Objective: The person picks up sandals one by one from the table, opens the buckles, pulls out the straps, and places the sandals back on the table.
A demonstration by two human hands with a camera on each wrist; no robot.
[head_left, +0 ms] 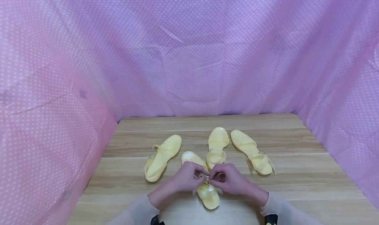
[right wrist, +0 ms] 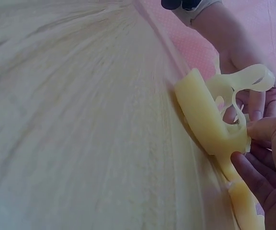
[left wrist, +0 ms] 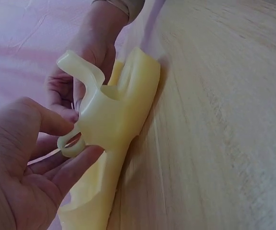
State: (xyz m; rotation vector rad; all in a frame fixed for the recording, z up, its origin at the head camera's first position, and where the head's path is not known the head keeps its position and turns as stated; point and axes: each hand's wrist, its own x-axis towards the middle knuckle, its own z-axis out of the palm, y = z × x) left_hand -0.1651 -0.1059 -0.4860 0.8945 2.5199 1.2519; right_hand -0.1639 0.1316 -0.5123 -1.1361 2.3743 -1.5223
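Note:
A pale yellow, translucent sandal (head_left: pixel 209 198) lies nearest the person, heel end toward the front and toe pointing away. Both hands meet over its ankle strap. My left hand (head_left: pixel 187 177) pinches a small strap loop (left wrist: pixel 72 150) between thumb and finger in the left wrist view. From the other side, my right hand (head_left: pixel 230 179) holds the strap beside the raised heel part (right wrist: pixel 202 115), thumb and finger on it in the right wrist view. One strap end (left wrist: pixel 75 64) curls up loose above the sandal. The fingers partly hide the sandal's middle.
Three matching yellow sandals lie around it: one at the left (head_left: pixel 163 157), one just beyond the hands (head_left: pixel 218 140), and one at the right (head_left: pixel 251 149). The wooden table (head_left: pixel 302 192) is bordered by a pink dotted cloth (head_left: pixel 195 70).

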